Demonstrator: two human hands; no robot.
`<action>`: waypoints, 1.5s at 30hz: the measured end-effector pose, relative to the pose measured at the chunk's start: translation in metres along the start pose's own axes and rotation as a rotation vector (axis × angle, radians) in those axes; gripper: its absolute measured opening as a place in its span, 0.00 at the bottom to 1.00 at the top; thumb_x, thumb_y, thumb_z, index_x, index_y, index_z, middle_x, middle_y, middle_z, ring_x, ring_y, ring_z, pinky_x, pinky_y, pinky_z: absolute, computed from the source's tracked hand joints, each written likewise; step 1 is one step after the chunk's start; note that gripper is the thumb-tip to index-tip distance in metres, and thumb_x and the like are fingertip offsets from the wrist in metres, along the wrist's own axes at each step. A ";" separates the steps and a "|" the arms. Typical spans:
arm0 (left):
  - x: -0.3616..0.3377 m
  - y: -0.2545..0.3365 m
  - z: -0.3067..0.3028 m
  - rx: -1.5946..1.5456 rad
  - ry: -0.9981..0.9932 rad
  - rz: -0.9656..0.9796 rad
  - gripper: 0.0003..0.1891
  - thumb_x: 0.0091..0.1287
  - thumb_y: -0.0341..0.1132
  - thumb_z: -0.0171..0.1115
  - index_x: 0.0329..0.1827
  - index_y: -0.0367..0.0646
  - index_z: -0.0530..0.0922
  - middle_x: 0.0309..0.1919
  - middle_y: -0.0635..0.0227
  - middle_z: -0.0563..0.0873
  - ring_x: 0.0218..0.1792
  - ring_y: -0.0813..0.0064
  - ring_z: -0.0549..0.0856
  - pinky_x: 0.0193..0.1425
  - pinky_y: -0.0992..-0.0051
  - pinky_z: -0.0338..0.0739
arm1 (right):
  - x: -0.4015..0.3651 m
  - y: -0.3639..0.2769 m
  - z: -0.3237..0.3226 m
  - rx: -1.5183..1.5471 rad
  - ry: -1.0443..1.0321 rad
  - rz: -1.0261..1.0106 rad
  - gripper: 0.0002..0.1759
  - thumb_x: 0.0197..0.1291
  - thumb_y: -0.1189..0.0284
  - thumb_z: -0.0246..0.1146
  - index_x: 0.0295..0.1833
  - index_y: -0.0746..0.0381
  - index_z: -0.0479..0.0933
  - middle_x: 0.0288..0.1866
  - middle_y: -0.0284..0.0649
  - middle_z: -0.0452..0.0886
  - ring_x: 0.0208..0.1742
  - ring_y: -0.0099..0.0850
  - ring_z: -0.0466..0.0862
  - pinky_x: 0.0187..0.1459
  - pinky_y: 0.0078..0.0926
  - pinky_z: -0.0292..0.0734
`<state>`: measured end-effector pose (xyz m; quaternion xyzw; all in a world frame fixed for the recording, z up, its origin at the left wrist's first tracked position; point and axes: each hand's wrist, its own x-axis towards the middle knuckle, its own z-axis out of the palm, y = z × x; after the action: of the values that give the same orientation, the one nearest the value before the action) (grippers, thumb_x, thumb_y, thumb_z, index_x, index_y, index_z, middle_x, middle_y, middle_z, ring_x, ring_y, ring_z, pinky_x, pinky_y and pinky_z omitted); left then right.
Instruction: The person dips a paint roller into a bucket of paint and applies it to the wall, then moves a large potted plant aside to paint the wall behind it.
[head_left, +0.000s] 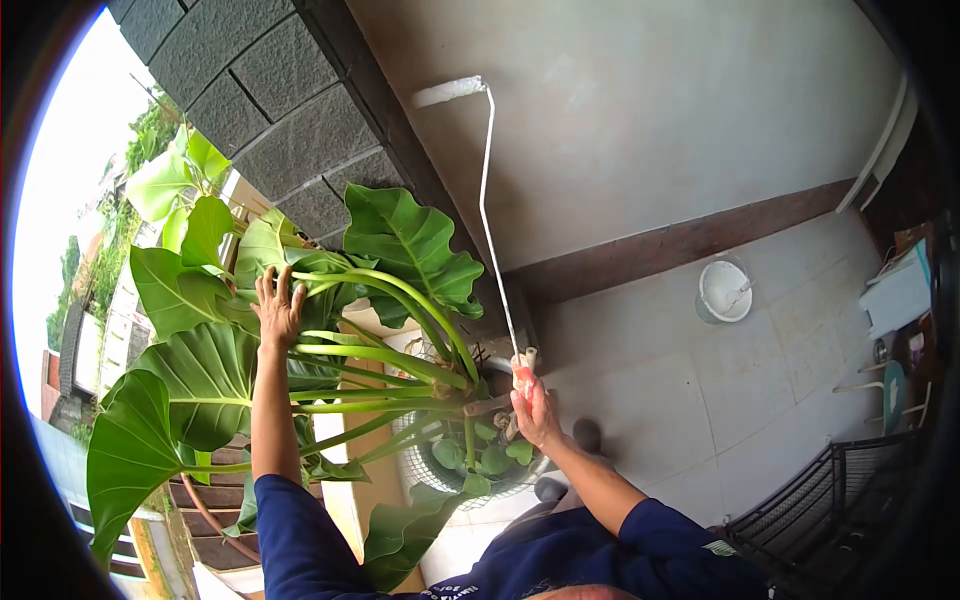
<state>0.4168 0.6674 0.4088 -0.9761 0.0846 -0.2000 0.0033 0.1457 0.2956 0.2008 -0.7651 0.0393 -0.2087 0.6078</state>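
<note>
My right hand is wrapped round the red handle of a paint roller. Its long white rod runs up to a white roller head at the wall. My left hand has its fingers spread against the stems and leaves of a large green plant. The plant's thick stems rise from a round pot area below, between my two arms. Whether the roller head touches the wall I cannot tell.
A white bucket of paint stands on the tiled floor. Grey blocks line the upper left. A black metal rack and a green chair are at the right. Near my feet is a wire basket.
</note>
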 end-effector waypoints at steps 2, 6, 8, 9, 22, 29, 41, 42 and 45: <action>-0.001 0.001 -0.001 0.000 -0.006 -0.004 0.27 0.73 0.57 0.48 0.72 0.57 0.66 0.74 0.61 0.59 0.74 0.53 0.57 0.66 0.29 0.54 | 0.012 -0.001 0.006 -0.020 0.010 -0.012 0.18 0.69 0.64 0.58 0.53 0.67 0.68 0.37 0.58 0.80 0.38 0.59 0.81 0.37 0.47 0.75; -0.001 -0.001 0.002 -0.015 -0.012 -0.012 0.28 0.73 0.57 0.48 0.72 0.58 0.65 0.74 0.60 0.59 0.75 0.52 0.57 0.67 0.29 0.52 | 0.029 -0.004 0.010 -0.049 0.020 0.048 0.18 0.68 0.64 0.59 0.52 0.67 0.68 0.35 0.58 0.80 0.36 0.61 0.80 0.34 0.49 0.75; -0.001 -0.003 0.004 -0.025 -0.019 -0.013 0.28 0.73 0.57 0.48 0.73 0.58 0.65 0.74 0.60 0.59 0.75 0.52 0.56 0.67 0.29 0.52 | 0.032 0.001 0.014 -0.053 0.052 0.032 0.18 0.67 0.64 0.60 0.52 0.67 0.68 0.35 0.58 0.80 0.35 0.62 0.80 0.34 0.50 0.75; -0.001 -0.003 0.005 -0.032 -0.022 -0.011 0.28 0.73 0.57 0.48 0.73 0.58 0.65 0.74 0.60 0.58 0.75 0.52 0.56 0.67 0.29 0.52 | 0.033 0.006 0.016 -0.054 0.065 0.021 0.18 0.67 0.64 0.59 0.51 0.67 0.69 0.33 0.58 0.80 0.35 0.61 0.80 0.33 0.50 0.75; -0.001 -0.006 0.010 -0.058 -0.050 -0.016 0.28 0.74 0.58 0.46 0.73 0.58 0.64 0.76 0.60 0.57 0.77 0.51 0.53 0.68 0.26 0.49 | 0.037 0.019 0.022 -0.067 0.026 0.005 0.17 0.68 0.62 0.59 0.49 0.67 0.68 0.32 0.56 0.79 0.33 0.58 0.80 0.33 0.48 0.74; -0.001 -0.007 0.012 -0.064 -0.044 -0.015 0.28 0.74 0.57 0.46 0.73 0.58 0.64 0.75 0.60 0.57 0.77 0.51 0.53 0.68 0.26 0.49 | 0.044 0.019 0.028 -0.053 0.035 -0.022 0.17 0.69 0.63 0.59 0.48 0.66 0.67 0.30 0.53 0.77 0.32 0.54 0.79 0.34 0.46 0.73; -0.003 -0.007 0.013 -0.062 -0.034 -0.007 0.27 0.74 0.56 0.46 0.73 0.59 0.64 0.75 0.59 0.58 0.77 0.51 0.54 0.67 0.26 0.49 | 0.057 0.021 0.036 -0.075 0.032 0.004 0.17 0.68 0.63 0.59 0.48 0.67 0.67 0.30 0.56 0.79 0.33 0.58 0.80 0.33 0.47 0.74; -0.003 -0.008 0.013 -0.061 -0.036 -0.006 0.27 0.74 0.56 0.46 0.73 0.58 0.64 0.75 0.59 0.58 0.77 0.51 0.54 0.67 0.26 0.49 | 0.055 0.020 0.036 -0.056 0.014 0.032 0.18 0.68 0.63 0.59 0.49 0.67 0.67 0.30 0.55 0.78 0.33 0.56 0.81 0.33 0.47 0.74; -0.003 -0.005 0.011 -0.066 -0.043 -0.014 0.28 0.74 0.56 0.47 0.73 0.59 0.64 0.75 0.59 0.58 0.77 0.51 0.54 0.67 0.26 0.49 | 0.050 0.020 0.035 -0.043 0.035 -0.004 0.16 0.68 0.64 0.59 0.48 0.67 0.67 0.28 0.55 0.78 0.30 0.57 0.80 0.29 0.45 0.73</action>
<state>0.4192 0.6731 0.3974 -0.9803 0.0844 -0.1763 -0.0285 0.2076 0.3074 0.1896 -0.7745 0.0526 -0.2224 0.5899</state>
